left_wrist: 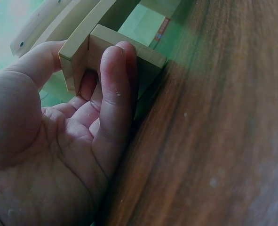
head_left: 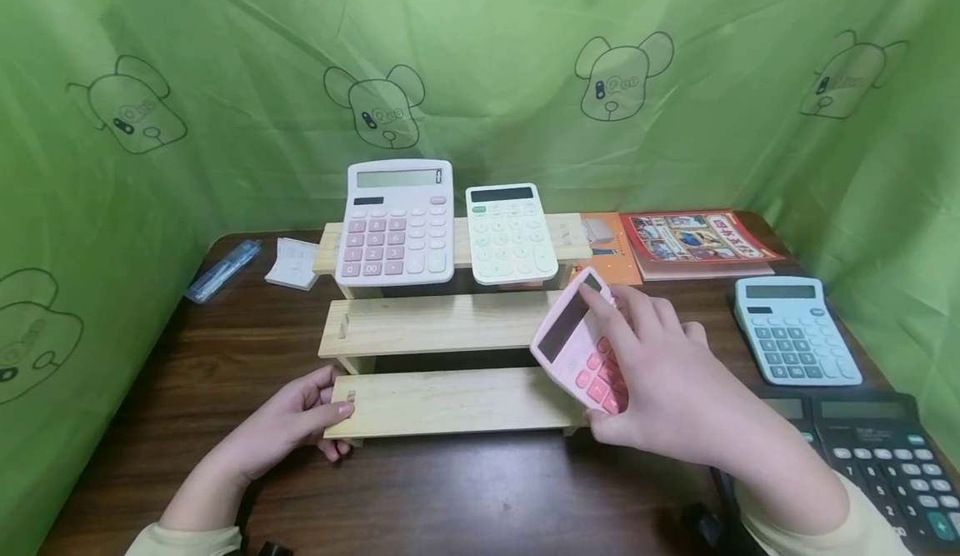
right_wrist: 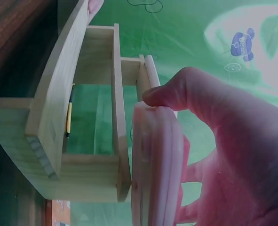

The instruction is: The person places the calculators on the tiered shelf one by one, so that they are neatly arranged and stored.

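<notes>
- One pale pink, rounded-rectangle plastic calculator with deeper pink keys (head_left: 572,354) is right of centre in the head view, tilted over the right part of a pale wooden three-step stand (head_left: 450,406); whether it touches the stand I cannot tell.
- The right hand (head_left: 660,373) holds this calculator, its grip closed on the edges; in the right wrist view the thumb lies on an edge near mid-frame.
- The left hand (head_left: 300,414) grasps the left end of the lowest step, left of centre in the head view, thumb over its top.
- The stand spans mid-frame on a dark brown wood-grain worktop (head_left: 480,489).
- On the top step, above centre, a large white plastic calculator with mauve keys (head_left: 412,239) shows 0, and a smaller pale mint rectangular calculator (head_left: 513,231) rests to its right, slightly apart.
- At the right of the frame lies a light blue plastic calculator (head_left: 795,327); a black rectangular calculator (head_left: 873,456) fills the lower right corner, partly hidden by a sleeve.
- Toward the upper right are a red picture-covered booklet (head_left: 693,235) and an orange paper booklet (head_left: 624,256).
- At left lie white paper slips (head_left: 292,262) and a clear bluish narrow packet (head_left: 222,271).
- Green cloth with line-drawn animal heads (head_left: 495,39) hangs behind.
</notes>
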`<state>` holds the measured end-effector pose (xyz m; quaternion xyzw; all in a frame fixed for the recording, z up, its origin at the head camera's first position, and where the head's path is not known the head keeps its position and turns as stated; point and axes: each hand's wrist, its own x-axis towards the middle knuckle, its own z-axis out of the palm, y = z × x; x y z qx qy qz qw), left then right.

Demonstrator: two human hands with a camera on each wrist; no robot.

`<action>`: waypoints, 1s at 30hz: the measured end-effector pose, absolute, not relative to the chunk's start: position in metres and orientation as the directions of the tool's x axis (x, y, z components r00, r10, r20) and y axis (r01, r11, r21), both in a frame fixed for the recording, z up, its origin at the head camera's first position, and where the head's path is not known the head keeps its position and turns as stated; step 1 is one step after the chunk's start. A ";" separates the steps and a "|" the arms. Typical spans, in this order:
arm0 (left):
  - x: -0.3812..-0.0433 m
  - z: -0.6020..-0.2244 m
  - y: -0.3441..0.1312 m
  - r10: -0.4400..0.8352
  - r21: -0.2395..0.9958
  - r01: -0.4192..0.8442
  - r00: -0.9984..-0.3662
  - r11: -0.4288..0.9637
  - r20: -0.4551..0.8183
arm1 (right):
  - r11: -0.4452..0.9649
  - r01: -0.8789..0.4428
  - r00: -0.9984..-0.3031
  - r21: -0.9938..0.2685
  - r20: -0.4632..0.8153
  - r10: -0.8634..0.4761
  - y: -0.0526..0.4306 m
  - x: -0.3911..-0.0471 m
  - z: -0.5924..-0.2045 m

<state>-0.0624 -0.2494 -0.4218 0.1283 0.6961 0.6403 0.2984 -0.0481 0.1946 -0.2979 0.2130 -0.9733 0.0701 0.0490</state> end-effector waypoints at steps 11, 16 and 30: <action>-0.064 -0.419 -0.249 0.553 0.965 -0.202 -0.791 0.165 -0.260 | 0.869 -0.484 -0.868 -0.097 0.176 -0.464 0.184 -0.045 -0.302; -0.063 -0.420 -0.249 0.552 0.965 -0.212 -0.791 0.155 -0.262 | 0.848 -0.518 -0.846 -0.113 0.212 -0.489 0.181 -0.046 -0.305; -0.063 -0.419 -0.248 0.552 0.966 -0.204 -0.793 0.161 -0.259 | 0.825 -0.551 -0.816 -0.123 0.287 -0.502 0.170 -0.049 -0.314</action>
